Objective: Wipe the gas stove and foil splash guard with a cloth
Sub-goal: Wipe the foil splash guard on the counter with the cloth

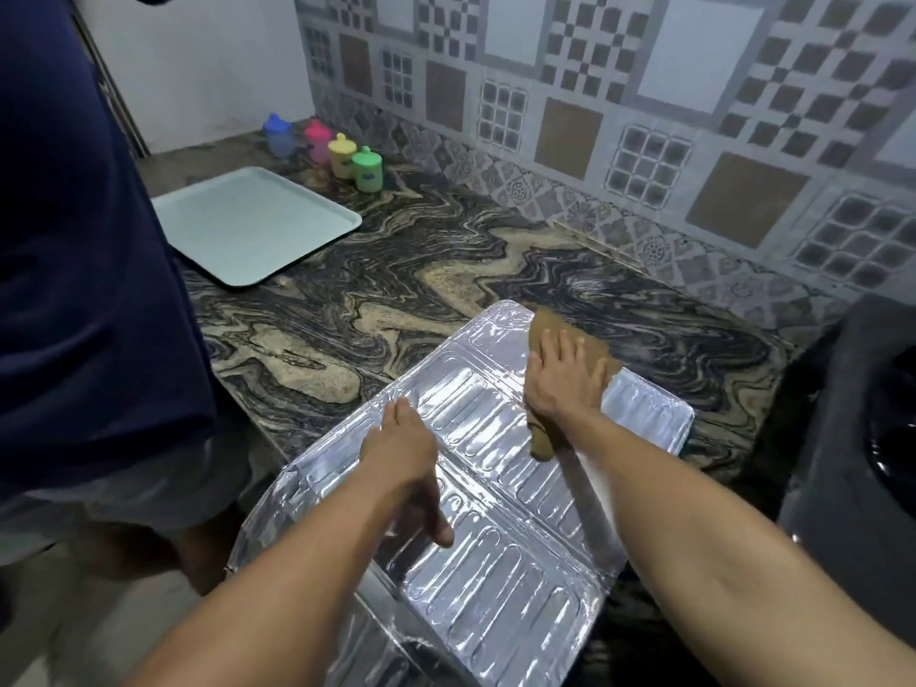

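1. Right hand (565,376) is spread flat, palm down, on a brown cloth (545,438). The cloth is pinned under the open palm rather than gripped, and it sits at the far right part of the foil splash guard (495,562).
2. Left hand (406,453) is laid open and loose on the guard's left panel, with nothing held; it looks like it's only there to steady the foil.
3. So the foil-wiping step is judged to be in hand. The guard is laid out flat on the marbled surface (396,280), partly overhanging the near edge.
4. Next, a light sweep across the ribbed panels is probably needed, since thin foil would likely crumple if pressed hard.
5. Gas stove (867,438) is cut off at the right edge, dark and hard to make out, so its state can't be judged. Most of the cloth is hidden under the hand too.
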`<state>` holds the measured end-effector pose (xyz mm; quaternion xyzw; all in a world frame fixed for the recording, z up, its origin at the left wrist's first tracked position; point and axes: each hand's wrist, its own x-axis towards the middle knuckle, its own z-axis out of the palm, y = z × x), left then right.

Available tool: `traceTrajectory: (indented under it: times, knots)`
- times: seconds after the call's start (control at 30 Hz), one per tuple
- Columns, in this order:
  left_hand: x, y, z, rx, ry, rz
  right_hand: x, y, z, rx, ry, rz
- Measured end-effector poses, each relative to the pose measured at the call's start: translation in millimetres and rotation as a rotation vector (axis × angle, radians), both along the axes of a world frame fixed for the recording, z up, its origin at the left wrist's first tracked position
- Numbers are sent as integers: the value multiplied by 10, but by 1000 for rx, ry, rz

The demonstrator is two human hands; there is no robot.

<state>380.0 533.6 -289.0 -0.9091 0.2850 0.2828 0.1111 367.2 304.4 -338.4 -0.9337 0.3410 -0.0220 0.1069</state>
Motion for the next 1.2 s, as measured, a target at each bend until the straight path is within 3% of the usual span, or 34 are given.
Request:
traceTrajectory:
  times: [0.17,0.37,0.7,0.9,1.2]
  knots:
    - [-12,-27,-4,23,-24,-2,-402,-54,-29,28,2,-345]
    - [19,-71,-25,30,-34,7,-758,35,-29,60,36,-508]
    - [-14,24,-18,-72,-22,13,-1182,638,343,110,45,-173]
    - [-39,94,-31,-190,-17,90,-1427,1142,591,169,161,152]
    - [-6,260,-149,-328,54,113,-1772,1692,544,87,284,271]
